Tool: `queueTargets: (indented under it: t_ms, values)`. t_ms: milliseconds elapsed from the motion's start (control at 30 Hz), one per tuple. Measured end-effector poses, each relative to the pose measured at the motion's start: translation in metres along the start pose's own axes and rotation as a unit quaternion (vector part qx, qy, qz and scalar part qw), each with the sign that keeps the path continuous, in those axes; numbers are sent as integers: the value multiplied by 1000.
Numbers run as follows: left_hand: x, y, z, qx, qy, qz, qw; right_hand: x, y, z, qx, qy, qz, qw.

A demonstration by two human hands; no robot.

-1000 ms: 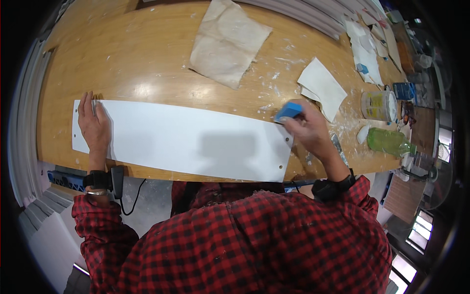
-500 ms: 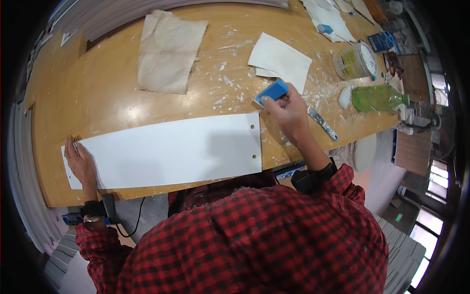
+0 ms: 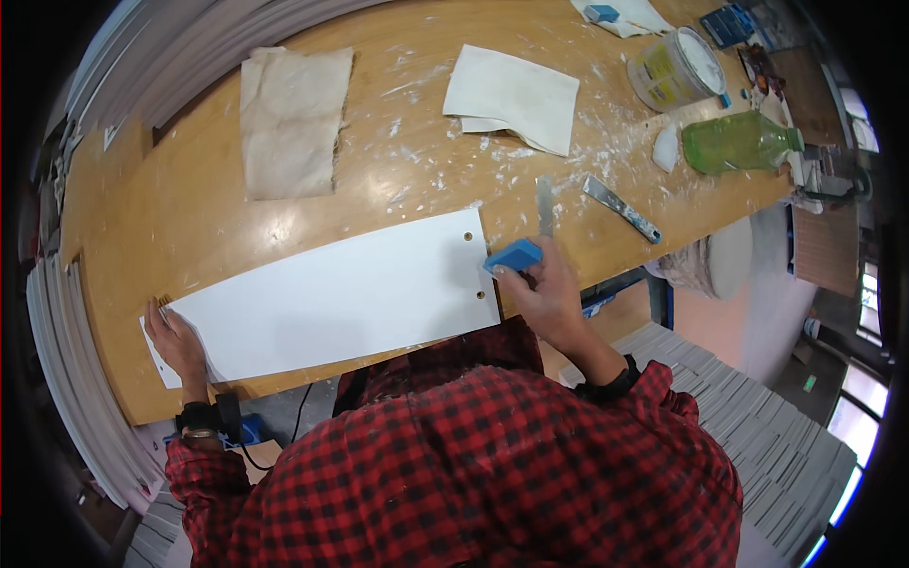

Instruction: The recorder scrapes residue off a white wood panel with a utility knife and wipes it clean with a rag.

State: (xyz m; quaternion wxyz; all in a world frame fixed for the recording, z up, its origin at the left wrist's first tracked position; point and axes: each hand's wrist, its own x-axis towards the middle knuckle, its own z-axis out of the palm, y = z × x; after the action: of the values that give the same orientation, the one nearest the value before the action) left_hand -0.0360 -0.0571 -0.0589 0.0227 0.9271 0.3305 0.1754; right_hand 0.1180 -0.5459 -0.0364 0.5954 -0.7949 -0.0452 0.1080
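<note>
My right hand (image 3: 547,295) grips a blue sanding block (image 3: 514,255) between thumb and fingers, tilted against or just beside the right end of a long white board (image 3: 331,298). Near that end the board has two small holes. Resting on the board's left end, my left hand (image 3: 178,346) has its fingers stretched toward the far edge. Small brass-coloured pieces (image 3: 164,302) show by its fingertips. Just beyond my right hand lies a flat metal blade (image 3: 543,204), its lower part hidden by the hand.
The wooden table (image 3: 398,170) bears a beige cloth (image 3: 295,123), folded pale sheets (image 3: 511,95), a putty knife (image 3: 622,209), a tub of white paste (image 3: 677,71) and a green bottle (image 3: 739,144). Stacked panels (image 3: 720,426) stand on the right, behind me.
My right hand has brought the sanding block nearer, from beyond the board's far right corner to its right end. The metal blade now shows. My view has shifted; the left hand stays on the board.
</note>
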Motion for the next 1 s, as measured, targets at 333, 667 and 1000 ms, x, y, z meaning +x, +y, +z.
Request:
queueTargets:
  t_ms: [333,667,1000]
  values:
    - [2,-3,3,-40,-25,20,999,44,-10,13,-28,62,2,998]
    - [4,-11,4,-24,-28,30,999,-45,-3,2,-66,101,33,992]
    - [5,-8,4,-22,-30,23,999,-88,24,5,-80,115,-34,990]
